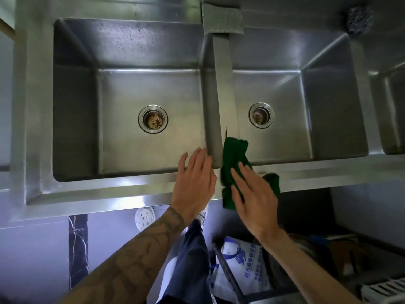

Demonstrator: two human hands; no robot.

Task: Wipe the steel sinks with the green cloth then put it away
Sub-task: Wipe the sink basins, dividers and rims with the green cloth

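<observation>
Two steel sink basins lie below me: the left sink (pixel 72 102) and the right sink (pixel 335 102), split by a steel divider (pixel 223 84). The green cloth (pixel 233 154) is draped over the front rim where the divider meets it, one end hanging into the right basin, the other over the front edge. My right hand (pixel 252 194) lies flat on the cloth with straight fingers. My left hand (pixel 194 181) rests flat on the front rim just left of the cloth, fingertips at the divider's end.
Each basin has a round drain: the left drain (pixel 153 119) and the right drain (pixel 261 115). A steel scourer (pixel 359 19) sits at the back right corner. A third basin (pixel 394 110) begins at the right. Under the sink stand a printed bag (pixel 243 268) and a white rack (pixel 383 290).
</observation>
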